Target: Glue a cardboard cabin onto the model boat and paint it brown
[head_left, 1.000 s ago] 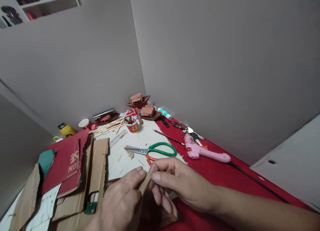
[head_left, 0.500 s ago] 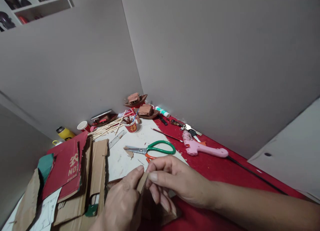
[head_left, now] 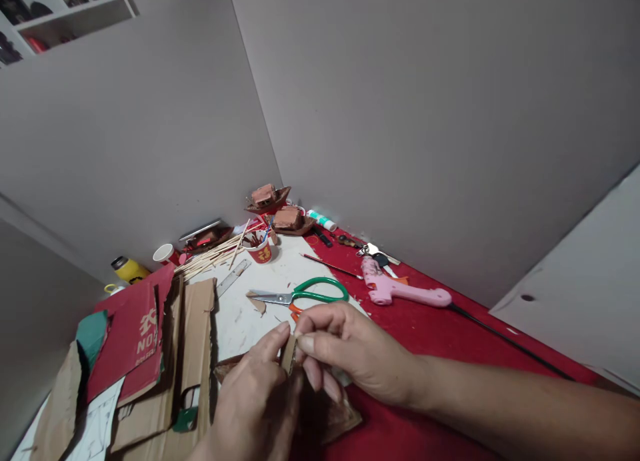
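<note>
Between my two hands is a small strip of corrugated cardboard [head_left: 289, 354], its cut edge showing. My left hand [head_left: 250, 394] is closed around its near side, thumb and forefinger at the top. The fingertips of my right hand [head_left: 345, 348] pinch the strip's right edge. Below both hands lies a brown boat-shaped piece [head_left: 340, 418], one pointed end at the lower right and the other [head_left: 227, 366] left of my hands; its middle is hidden. Just beyond my fingers rest green-handled scissors [head_left: 300, 293], blades to the left over a cardboard scrap [head_left: 257, 304].
A pink glue gun [head_left: 405, 293] with a black cord lies at the right on red cloth. Cardboard sheets [head_left: 195, 341] and a red box piece [head_left: 123, 334] are stacked at left. Behind stand a paper cup [head_left: 259, 249], wooden sticks [head_left: 215, 251], a ruler [head_left: 233, 278] and small model boats [head_left: 289, 219].
My view has shifted slightly. The cardboard strip now stands more upright between my fingers, and more of the brown boat-shaped piece shows below my right hand.
</note>
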### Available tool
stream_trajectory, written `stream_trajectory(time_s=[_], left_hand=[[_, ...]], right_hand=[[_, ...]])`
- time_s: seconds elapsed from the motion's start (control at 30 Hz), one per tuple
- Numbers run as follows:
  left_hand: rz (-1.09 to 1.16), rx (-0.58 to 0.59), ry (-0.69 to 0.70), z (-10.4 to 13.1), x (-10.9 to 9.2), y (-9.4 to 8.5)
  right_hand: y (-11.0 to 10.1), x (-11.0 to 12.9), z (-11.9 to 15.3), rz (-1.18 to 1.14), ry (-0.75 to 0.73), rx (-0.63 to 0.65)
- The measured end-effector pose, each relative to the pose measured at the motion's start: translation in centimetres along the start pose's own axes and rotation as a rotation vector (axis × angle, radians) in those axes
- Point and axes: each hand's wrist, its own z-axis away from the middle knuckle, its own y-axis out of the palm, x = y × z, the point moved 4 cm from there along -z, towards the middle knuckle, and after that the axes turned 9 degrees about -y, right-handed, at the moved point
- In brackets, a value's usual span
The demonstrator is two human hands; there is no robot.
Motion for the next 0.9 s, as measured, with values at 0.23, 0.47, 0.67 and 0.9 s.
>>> stream_trajectory(time_s=[0.23,0.47,0.67,0.9], left_hand=[[0.31,0.102,-0.392,-0.8,-0.9,-1.0],[0.832,0.139,-0.943,-0.4,-0.4,-0.3],[0.821,0.244,-1.011,-0.1,0.3,0.2],[0.813,0.217,-0.959,-0.1,0.3,-0.1]], right_hand=[[-0.3,0.9,0.5,0.205,-0.123,-0.035],[0.6,1.3,0.9,0.65,-0.49,0.03],[1.1,1.1,1.2,0.804,-0.625,0.092],[1.1,0.6,0.9,0.85,-0.679,0.071]])
